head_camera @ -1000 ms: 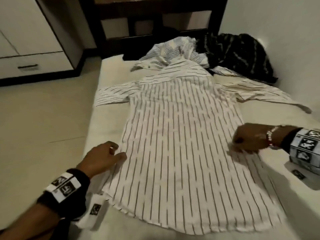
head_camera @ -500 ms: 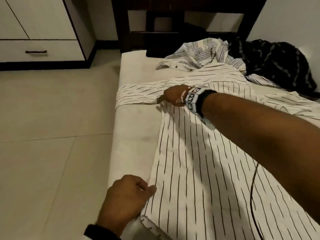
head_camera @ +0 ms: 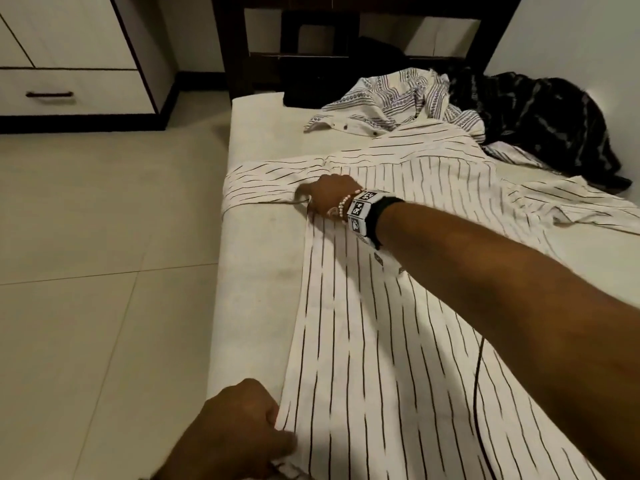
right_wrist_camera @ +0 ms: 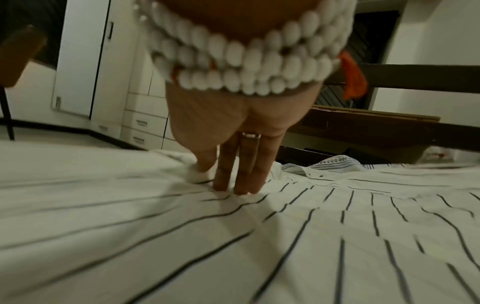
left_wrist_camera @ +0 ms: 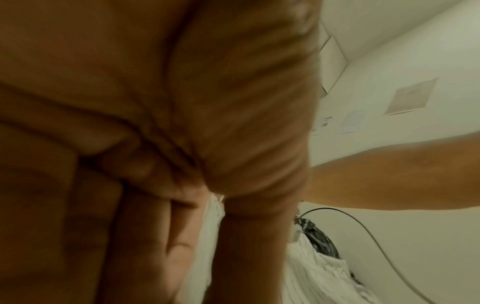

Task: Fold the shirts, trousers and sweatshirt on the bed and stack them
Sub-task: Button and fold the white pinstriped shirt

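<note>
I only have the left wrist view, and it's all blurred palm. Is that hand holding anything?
Observer: Yes. The left hand grips the side edge of the white shirt with thin black stripes, near the hem.
Operator: And the right hand?
Observer: The right hand pinches the same edge where the sleeve joins.
Operator: Any clothes unfolded?
Observer: A crumpled white patterned shirt and a dark striped garment lie beyond it.

A home bedroom: a bed (head_camera: 256,258) with a dark wooden frame (head_camera: 239,46) stands on a pale tiled floor (head_camera: 104,237), clothes lie loose at its far end, and white wardrobe doors and drawers (head_camera: 69,88), probably a built-in closet, line the wall.
</note>
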